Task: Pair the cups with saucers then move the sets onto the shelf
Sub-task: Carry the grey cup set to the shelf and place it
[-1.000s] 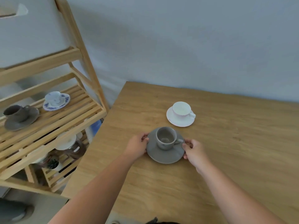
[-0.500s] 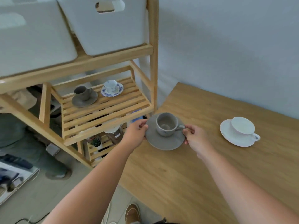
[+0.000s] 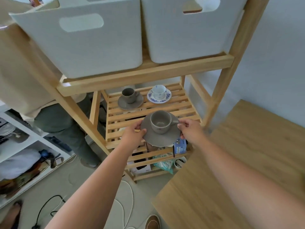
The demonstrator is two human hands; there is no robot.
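Now carrying grey set to shelf (image 3: 165, 111) | I have left hand (image 3: 134, 135) and right hand (image 3: 189, 131) gripping grey saucer (image 3: 160, 138) rim, grey cup (image 3: 160, 122) upright on it | next: lower level onto free slats in front of two sets already there

Pale blue-grey wall (image 3: 272, 60), light floor (image 3: 92, 182) with cables (image 3: 44, 210), white storage bins (image 3: 85, 40), wooden table (image 3: 247, 146)

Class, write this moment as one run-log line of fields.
step: carry set to shelf | left hand: holds grey saucer | right hand: holds saucer | grey cup: upright on saucer | slatted shelf: two sets already there
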